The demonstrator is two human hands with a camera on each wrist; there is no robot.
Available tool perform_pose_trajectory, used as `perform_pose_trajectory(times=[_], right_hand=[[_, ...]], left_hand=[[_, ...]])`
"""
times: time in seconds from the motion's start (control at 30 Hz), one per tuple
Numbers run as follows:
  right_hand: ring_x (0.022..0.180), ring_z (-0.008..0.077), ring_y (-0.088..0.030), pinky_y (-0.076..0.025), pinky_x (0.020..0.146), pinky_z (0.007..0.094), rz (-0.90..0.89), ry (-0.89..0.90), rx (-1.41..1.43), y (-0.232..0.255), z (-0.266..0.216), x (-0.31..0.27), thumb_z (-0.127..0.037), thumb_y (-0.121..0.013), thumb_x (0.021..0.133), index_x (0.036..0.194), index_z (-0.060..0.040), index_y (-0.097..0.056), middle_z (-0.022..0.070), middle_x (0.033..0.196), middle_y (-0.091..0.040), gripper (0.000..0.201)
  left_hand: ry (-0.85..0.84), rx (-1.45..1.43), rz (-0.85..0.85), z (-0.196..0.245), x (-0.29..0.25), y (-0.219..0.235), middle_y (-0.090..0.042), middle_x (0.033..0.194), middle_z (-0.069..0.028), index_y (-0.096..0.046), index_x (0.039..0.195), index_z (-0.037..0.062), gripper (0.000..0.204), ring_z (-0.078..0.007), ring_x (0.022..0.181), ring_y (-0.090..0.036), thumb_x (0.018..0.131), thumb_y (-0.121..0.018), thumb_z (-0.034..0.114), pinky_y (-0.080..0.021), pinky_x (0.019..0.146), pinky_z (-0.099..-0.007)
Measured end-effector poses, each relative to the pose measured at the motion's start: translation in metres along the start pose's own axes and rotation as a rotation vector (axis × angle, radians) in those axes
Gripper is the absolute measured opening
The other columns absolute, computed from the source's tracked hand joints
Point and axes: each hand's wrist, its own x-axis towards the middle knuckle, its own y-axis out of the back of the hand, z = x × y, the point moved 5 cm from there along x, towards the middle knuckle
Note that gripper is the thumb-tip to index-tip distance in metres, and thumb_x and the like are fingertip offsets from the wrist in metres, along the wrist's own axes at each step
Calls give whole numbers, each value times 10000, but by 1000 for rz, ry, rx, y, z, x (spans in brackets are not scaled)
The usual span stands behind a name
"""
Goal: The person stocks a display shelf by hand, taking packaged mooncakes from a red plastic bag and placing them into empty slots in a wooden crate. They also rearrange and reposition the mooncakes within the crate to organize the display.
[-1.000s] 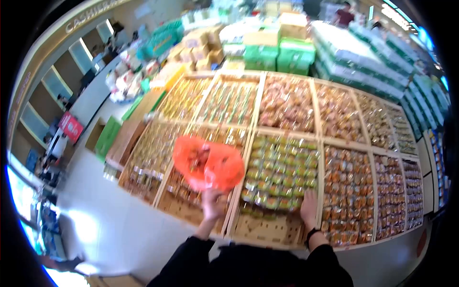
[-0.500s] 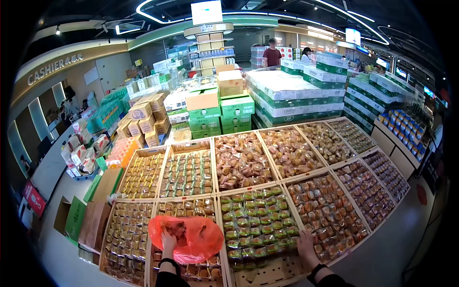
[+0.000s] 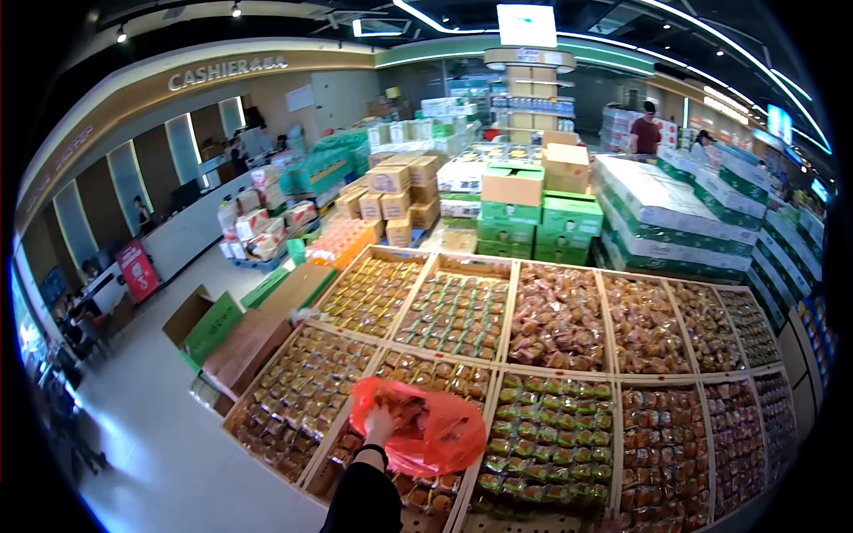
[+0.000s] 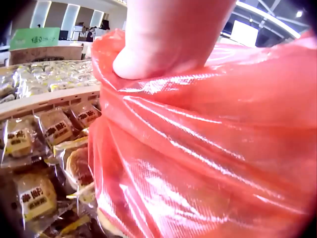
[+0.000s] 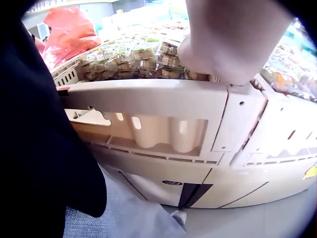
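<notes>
My left hand grips the rim of a red plastic bag, which lies over crates of packaged snacks. Dark items show in the bag's mouth. In the left wrist view the bag hides the fingers of the left hand. Wrapped snacks lie beside it. The right hand is at the front corner of a crate in the right wrist view, near stacked packets; its fingers are hidden.
Green-labelled packets fill the crate right of the bag. Brown and green cartons stand left of the crates. Stacked boxes rise behind. A person in a dark red shirt stands at the back right.
The head view has turned left, shifting the display rightward in the picture. The right hand, seen earlier at the green-packet crate, has dropped to the picture's bottom edge. My left hand stays at the bag.
</notes>
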Motion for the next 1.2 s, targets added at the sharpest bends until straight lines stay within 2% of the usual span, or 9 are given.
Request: perform_pose_trajectory(times=[0.1, 0.33, 0.5, 0.77, 0.87, 0.97, 1.0, 1.07, 1.2], right_hand=[[1208, 431, -267, -232, 1000, 499, -11, 1, 9, 1, 0, 4, -164, -513, 805, 1243, -30, -370, 241, 1286, -313, 479], [1228, 435, -245, -220, 1008, 500, -4, 1, 38, -5, 14, 3, -171, -517, 802, 1254, -38, -363, 245, 1309, -291, 495], [1292, 441, -117, -148, 1042, 500, 13, 127, 60, -50, 73, 6, -195, -568, 789, 1317, -80, -319, 241, 1384, -192, 596], [1227, 420, -256, -235, 1002, 477, 171, 401, 158, -20, 25, 45, -165, -540, 793, 1255, -58, -393, 248, 1333, -280, 496], [1245, 383, -253, -247, 1007, 475, 53, 356, 80, -10, 12, 59, -194, -513, 838, 1294, -56, -346, 203, 1339, -292, 505], [1248, 348, -272, -259, 1004, 463, 90, 474, 12, -6, 1, 54, -200, -498, 856, 1298, -69, -338, 165, 1335, -317, 489], [1248, 348, -272, -259, 1004, 463, 86, 478, 17, -8, 1, 56, -200, -498, 856, 1298, -69, -338, 165, 1335, -317, 489], [1241, 326, -298, -266, 1009, 452, 97, 463, 51, -11, 8, 55, -199, -498, 856, 1291, -74, -347, 144, 1324, -339, 477], [1226, 325, -325, -285, 1003, 450, 81, 482, 14, -15, 10, 56, -206, -499, 856, 1264, -69, -373, 136, 1312, -360, 449]], left_hand=[[24, -246, 48, 0, -12, 16, -587, 986, -196, -589, 930, 33, 475, -339, 868, -581, 720, -602, 459, -469, 752, -414], [-33, -885, 315, 15, -86, 106, -603, 755, -109, -569, 920, -7, 327, -216, 694, -589, 830, -572, 308, -451, 614, -350], [7, -1389, 151, 58, -146, 172, -578, 706, -21, -571, 914, 2, 324, -72, 563, -492, 915, -469, 310, -405, 512, -235], [36, -1410, -118, 110, -196, 170, -602, 792, -18, -549, 1025, 37, 331, -66, 527, -515, 932, -409, 322, -392, 466, -195], [60, -1474, -193, 137, -227, 171, -615, 889, -22, -522, 1060, 40, 257, -40, 599, -519, 921, -434, 238, -402, 500, -174], [-220, -1166, 188, 150, -253, 169, -600, 960, -75, -497, 1013, 21, 212, -65, 695, -570, 816, -576, 13, -439, 510, -187], [-192, -1000, 210, 160, -274, 186, -597, 1033, -115, -512, 1001, 29, 301, -153, 811, -619, 727, -625, -24, -512, 648, -259], [-551, -658, 584, 188, -309, 214, -587, 986, -138, -509, 981, 35, 371, -128, 718, -592, 657, -600, -121, -464, 513, -207], [-694, -495, 772, 210, -340, 225, -564, 1074, -183, -533, 943, 43, 429, -213, 806, -601, 572, -567, -171, -502, 559, -244]])
